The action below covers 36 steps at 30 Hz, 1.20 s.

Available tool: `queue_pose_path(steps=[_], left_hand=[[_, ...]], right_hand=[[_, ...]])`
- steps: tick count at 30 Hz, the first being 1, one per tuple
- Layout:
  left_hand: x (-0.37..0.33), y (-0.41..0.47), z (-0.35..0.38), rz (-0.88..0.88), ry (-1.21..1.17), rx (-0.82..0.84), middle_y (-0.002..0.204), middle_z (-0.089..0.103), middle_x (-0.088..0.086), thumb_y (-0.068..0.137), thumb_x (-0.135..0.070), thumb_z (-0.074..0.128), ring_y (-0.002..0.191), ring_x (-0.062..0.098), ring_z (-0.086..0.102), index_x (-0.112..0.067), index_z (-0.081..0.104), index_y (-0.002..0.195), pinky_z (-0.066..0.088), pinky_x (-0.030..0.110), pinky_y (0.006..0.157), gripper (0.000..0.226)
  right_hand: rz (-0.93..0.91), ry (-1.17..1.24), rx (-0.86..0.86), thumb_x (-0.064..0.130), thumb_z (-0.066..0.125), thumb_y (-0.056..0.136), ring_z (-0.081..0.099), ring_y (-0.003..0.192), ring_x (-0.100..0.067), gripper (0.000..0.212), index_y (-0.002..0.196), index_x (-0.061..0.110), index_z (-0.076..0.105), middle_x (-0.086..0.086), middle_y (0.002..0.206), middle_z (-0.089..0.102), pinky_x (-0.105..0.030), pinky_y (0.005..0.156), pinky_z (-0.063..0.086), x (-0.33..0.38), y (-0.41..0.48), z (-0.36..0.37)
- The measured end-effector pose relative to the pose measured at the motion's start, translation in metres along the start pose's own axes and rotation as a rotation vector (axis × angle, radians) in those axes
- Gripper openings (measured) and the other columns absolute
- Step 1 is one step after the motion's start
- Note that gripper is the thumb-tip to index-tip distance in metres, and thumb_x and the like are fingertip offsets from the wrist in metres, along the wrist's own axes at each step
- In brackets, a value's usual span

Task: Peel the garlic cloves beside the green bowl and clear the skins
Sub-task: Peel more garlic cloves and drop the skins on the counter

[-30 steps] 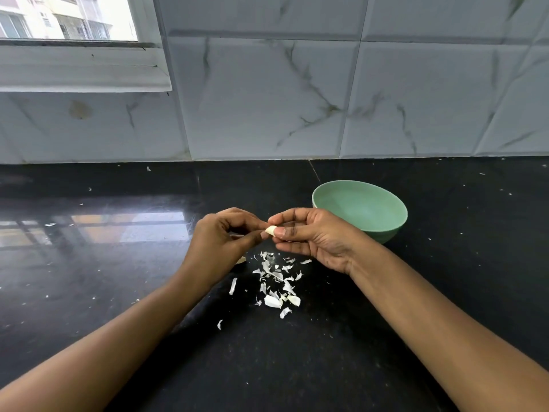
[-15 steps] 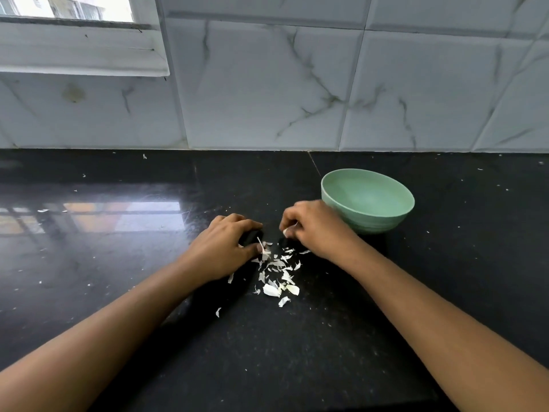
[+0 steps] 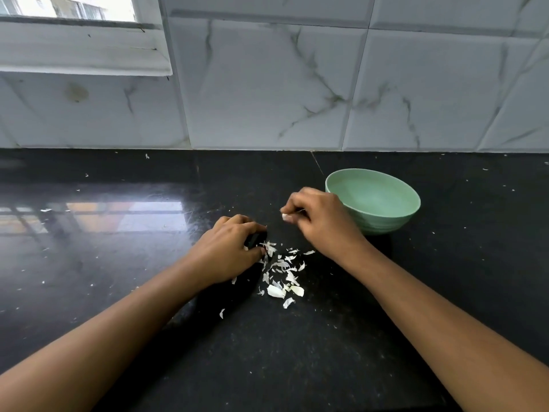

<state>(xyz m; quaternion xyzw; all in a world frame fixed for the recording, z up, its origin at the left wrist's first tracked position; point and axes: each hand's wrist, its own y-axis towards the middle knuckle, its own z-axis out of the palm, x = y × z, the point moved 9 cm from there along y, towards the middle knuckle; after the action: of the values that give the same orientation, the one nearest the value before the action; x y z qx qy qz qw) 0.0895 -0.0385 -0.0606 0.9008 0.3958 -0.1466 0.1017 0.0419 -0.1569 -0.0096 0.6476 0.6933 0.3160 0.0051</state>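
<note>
two bare hands work low over the black worktop (image 3: 326, 352). the right hand (image 3: 322, 223) is just beside the green bowl (image 3: 386, 221), on its left, its grip pinching a pale garlic clove (image 3: 285, 216) at the fingertips. the left hand (image 3: 228, 252) rests curled on the worktop, thumb tip touching the edge of the loose skins (image 3: 282, 272); whether its grip holds anything i cannot tell. the skins lie scattered between the two wrists, near the bowl.
</note>
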Motion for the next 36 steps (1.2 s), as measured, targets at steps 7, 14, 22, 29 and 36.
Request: queue_pose_path(steps=[7,14,22,29,36], left_hand=[[0.0,-0.002,0.0,-0.006,0.006,0.001,0.141,0.039,-0.008,0.091,-0.039,0.053,0.131,0.016,0.03,-0.035,0.043,0.138,0.033,0.037,0.107,0.048],[-0.001,-0.001,-0.013,-0.011,-0.205,-0.07,0.134,0.053,-0.008,0.088,-0.024,0.06,0.122,0.012,0.046,-0.033,0.049,0.134,0.036,0.024,0.098,0.048],[-0.021,-0.024,-0.061,0.229,-0.74,-0.435,0.094,0.073,-0.019,0.074,-0.027,0.072,0.091,0.001,0.068,-0.033,0.069,0.1,0.051,0.022,0.087,0.027],[-0.027,-0.033,-0.067,0.266,-0.833,-0.516,0.087,0.075,-0.011,0.07,-0.024,0.074,0.079,0.008,0.07,-0.025,0.073,0.088,0.053,0.017,0.07,0.018],[-0.019,-0.033,-0.067,0.148,-0.767,-0.545,0.074,0.074,-0.014,0.066,-0.029,0.077,0.067,0.004,0.069,-0.027,0.074,0.078,0.053,0.016,0.065,0.013]], right_hand=[[0.042,-0.045,0.072,0.003,0.064,0.081,0.063,0.082,-0.015,0.012,0.084,0.012,0.07,-0.001,0.088,0.066,-0.021,0.066,0.039,-0.006,-0.002,0.011],[0.344,0.555,0.045,0.005,0.068,0.084,0.061,0.066,-0.01,0.007,0.087,0.011,0.07,-0.001,0.079,0.068,-0.02,0.066,0.052,-0.028,-0.007,0.005],[0.517,1.387,0.242,-0.008,0.053,0.087,0.064,0.062,-0.008,0.018,0.093,0.008,0.06,-0.004,0.073,0.066,-0.026,0.058,0.058,0.007,-0.018,0.02],[0.573,1.482,0.397,-0.005,0.052,0.088,0.063,0.061,-0.009,0.015,0.087,0.008,0.058,-0.006,0.073,0.064,-0.024,0.056,0.058,0.017,-0.024,0.02],[0.373,0.939,0.221,0.011,0.066,0.086,0.064,0.08,-0.007,0.005,0.088,0.01,0.07,-0.007,0.089,0.07,-0.027,0.063,0.057,0.006,-0.015,-0.004]])
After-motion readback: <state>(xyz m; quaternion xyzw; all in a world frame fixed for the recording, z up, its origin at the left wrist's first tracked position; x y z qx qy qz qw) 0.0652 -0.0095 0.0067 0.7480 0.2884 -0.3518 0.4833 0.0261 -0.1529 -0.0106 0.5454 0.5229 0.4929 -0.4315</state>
